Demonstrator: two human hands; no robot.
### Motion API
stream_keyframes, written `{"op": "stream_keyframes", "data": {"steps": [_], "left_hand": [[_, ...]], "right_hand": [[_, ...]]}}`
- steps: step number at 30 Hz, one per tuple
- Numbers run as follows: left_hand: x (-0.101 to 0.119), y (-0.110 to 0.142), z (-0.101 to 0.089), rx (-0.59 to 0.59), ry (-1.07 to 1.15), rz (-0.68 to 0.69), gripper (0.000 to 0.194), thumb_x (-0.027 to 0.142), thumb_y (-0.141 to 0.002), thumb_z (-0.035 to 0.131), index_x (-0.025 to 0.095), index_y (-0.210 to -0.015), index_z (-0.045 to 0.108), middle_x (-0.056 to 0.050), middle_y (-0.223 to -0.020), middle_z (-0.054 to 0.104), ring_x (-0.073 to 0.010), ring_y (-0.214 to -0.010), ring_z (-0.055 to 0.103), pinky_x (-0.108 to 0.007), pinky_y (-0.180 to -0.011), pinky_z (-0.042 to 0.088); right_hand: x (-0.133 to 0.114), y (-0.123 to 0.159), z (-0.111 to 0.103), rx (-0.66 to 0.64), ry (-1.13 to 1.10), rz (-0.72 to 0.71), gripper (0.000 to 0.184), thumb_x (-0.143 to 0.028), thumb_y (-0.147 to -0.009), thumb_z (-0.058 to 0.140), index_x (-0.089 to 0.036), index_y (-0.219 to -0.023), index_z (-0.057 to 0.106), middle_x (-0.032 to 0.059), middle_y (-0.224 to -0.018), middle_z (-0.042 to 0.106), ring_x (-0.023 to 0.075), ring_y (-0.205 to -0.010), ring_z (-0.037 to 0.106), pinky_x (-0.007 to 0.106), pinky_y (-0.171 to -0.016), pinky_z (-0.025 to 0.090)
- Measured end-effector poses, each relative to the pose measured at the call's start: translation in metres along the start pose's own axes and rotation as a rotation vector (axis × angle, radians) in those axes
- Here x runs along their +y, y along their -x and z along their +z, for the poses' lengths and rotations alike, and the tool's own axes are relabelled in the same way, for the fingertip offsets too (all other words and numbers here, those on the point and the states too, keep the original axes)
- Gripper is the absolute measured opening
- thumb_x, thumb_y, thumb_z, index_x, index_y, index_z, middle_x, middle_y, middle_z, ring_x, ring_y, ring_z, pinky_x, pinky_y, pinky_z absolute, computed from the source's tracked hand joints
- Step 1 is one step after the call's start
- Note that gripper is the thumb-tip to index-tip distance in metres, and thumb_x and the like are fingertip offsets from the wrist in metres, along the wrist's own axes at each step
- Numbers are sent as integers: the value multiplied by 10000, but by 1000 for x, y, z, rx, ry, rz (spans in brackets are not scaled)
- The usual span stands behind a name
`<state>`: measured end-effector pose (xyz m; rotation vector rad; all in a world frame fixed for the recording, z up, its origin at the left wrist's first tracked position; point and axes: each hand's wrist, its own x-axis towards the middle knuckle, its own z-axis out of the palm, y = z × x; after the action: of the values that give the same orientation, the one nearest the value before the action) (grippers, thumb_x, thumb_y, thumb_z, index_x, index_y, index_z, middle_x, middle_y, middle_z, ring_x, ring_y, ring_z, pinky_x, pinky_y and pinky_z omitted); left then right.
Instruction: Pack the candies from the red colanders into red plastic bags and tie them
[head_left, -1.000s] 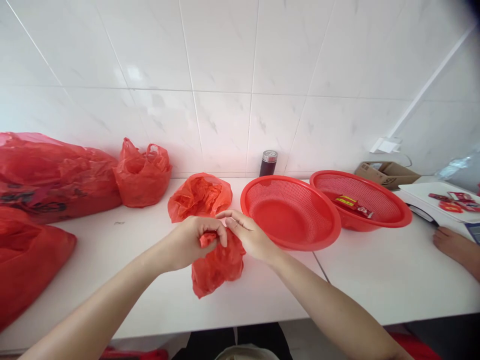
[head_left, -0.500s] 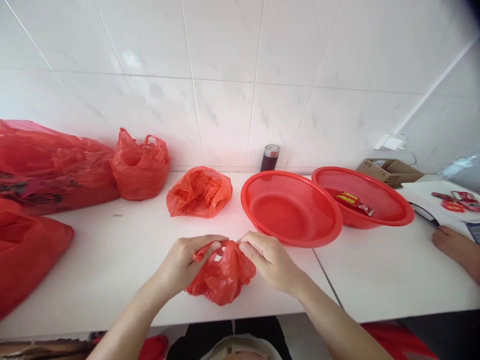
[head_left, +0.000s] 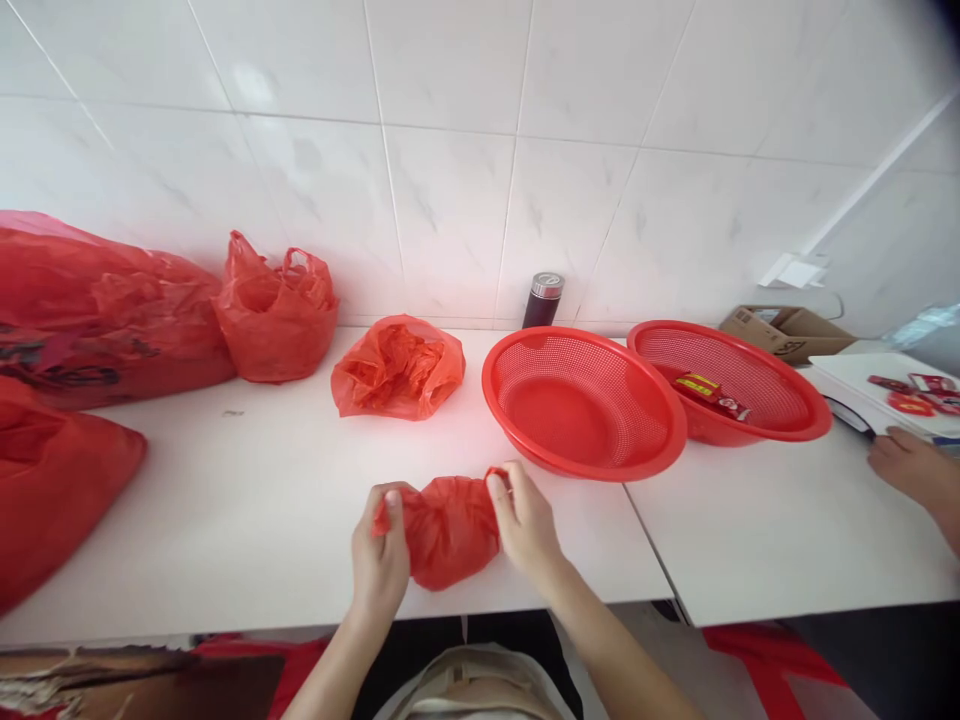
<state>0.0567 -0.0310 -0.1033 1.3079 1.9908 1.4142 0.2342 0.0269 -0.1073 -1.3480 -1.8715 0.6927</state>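
A small red plastic bag sits near the table's front edge, between my two hands. My left hand is closed round the bag's left end, a tuft of red plastic showing above the fingers. On the other side my right hand pinches the bag's right end between thumb and fingers. The plastic between them is drawn out sideways and creased; what lies inside is hidden. Behind it stands an open red plastic bag stuffed with crumpled red plastic.
Right of centre stand a red basket and a second red basket holding a few small packets. A dark flask is by the wall. Filled red bags crowd the left. Another person's hand rests at the far right.
My hands have moved apart and turned, stretching the bag's two ends sideways. Its gathered, open-looking top is now pulled closed. The view has tilted slightly downward.
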Motion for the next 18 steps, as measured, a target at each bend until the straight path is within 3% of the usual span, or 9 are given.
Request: {"op": "stream_keyframes", "data": {"steps": [4,9,13,18], "left_hand": [[-8,-6,7,-96,-179,22,297,437,-987,265,250,-863,460,20,-659,583,-171,-573,552,-267,-590,431],[-28,-24,-3,-172,-320,21,297,421,-984,252,250,-918,486,52,-533,461,-170,-482,475,-252,-544,357],[-36,-48,-1,-244,-474,6,309,412,-968,282,251,-937,545,16,-577,540,-181,-529,509,-258,-561,329],[-45,-77,7,-385,-670,-34,299,436,-911,404,257,-774,600,-38,-633,633,-214,-560,554,-268,-516,264]], "right_hand": [[3,-4,23,-59,188,-29,329,-420,-1016,263,-225,-936,515,23,-689,636,205,-616,620,281,-586,397],[29,-11,23,-48,274,19,348,-404,-1020,256,-223,-895,526,18,-679,649,199,-604,625,263,-553,349],[44,-19,26,-19,370,58,336,-381,-1020,274,-220,-899,544,6,-691,664,179,-612,624,248,-544,314],[50,-25,37,27,518,91,307,-365,-1001,354,-208,-895,594,16,-634,649,173,-563,594,258,-519,218]]}}
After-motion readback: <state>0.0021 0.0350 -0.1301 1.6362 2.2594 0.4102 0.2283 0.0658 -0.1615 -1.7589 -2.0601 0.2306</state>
